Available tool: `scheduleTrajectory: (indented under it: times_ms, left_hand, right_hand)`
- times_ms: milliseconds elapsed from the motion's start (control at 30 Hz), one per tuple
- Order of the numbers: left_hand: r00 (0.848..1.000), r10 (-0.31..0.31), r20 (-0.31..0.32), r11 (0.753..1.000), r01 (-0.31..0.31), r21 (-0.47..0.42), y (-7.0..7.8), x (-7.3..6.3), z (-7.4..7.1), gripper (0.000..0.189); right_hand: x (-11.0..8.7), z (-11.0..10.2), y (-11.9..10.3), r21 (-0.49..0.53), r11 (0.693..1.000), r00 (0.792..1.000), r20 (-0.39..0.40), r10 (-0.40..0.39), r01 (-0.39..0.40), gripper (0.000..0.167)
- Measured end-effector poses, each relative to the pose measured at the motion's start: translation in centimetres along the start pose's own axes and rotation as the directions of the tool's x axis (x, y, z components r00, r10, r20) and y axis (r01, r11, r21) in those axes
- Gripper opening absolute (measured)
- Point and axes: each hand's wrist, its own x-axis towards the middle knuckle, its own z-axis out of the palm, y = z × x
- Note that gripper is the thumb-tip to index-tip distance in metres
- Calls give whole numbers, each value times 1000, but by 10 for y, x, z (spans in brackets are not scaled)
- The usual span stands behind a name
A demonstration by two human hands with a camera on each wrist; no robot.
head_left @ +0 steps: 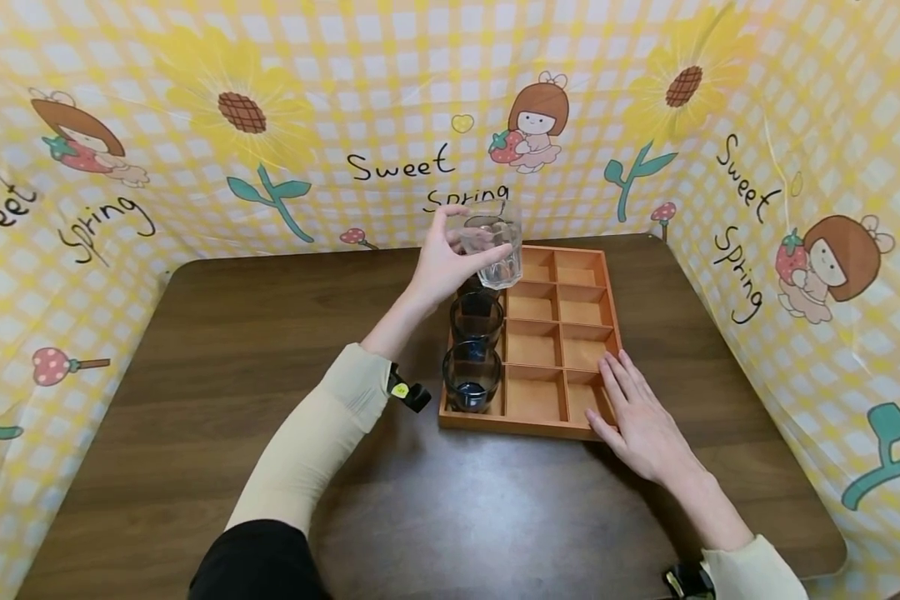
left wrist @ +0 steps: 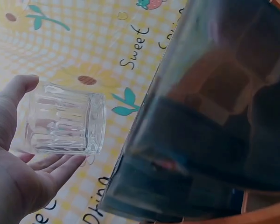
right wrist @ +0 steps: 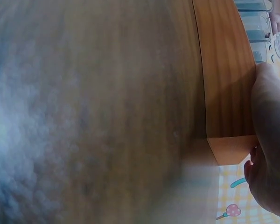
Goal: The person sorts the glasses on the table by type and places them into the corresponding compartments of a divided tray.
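Observation:
My left hand (head_left: 444, 265) holds a clear faceted drinking glass (head_left: 504, 265) between thumb and fingers, raised over the back left part of a wooden compartment tray (head_left: 521, 426). In the left wrist view the clear glass (left wrist: 65, 120) lies sideways across the frame, thumb on one side and fingers on the other. Dark tinted glasses stand in the tray's left column: one at the front (head_left: 472, 382), another behind it (head_left: 477, 318), and a third farther back, partly hidden by the hand. My right hand (head_left: 643, 427) rests on the tray's front right corner, fingers extended along its edge.
The tray's middle and right columns show bare square compartments (head_left: 534, 343) with thin dividers. Dark wooden tabletop (head_left: 270, 358) surrounds the tray. A yellow checked cloth (head_left: 390, 83) with printed flowers and figures rises behind the table and along both sides.

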Motion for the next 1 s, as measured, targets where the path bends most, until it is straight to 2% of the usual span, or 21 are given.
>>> scheduleTrajectory:
  times_ms: [133,300,467,600,700,767,833,1000]
  left_hand:
    - [999,-32,29,999,32,13,0,10,10,73]
    - [997,-40,66,999,37,38,0,24,19,72]
    - [992,-101,80,992,93,88,1,38,23,79]
    - [979,-188,86,977,177,121,3,49,24,86]
    - [963,-255,87,960,241,146,8,57,27,86]
    - [956,-277,92,950,258,177,12,60,29,88]
    - [953,-284,106,942,256,218,14,63,33,91]
    - [959,-253,131,925,200,324,13,70,44,96]
  right_hand:
    - [0,0,1,0,1000,1000,9,6,-6,81]
    - [0,-2,2,-5,1000,1000,9,11,-11,81]
    - [1,-1,2,-5,1000,1000,11,11,-11,80]
    - [0,0,2,-4,1000,1000,14,10,-10,80]
    - [0,0,2,2,1000,1000,8,4,-4,80]
    - [-1,1,3,3,1000,1000,1,0,0,80]
    - [-1,1,3,7,1000,1000,-10,-6,6,79]
    - [0,2,3,4,1000,1000,-14,-15,15,79]
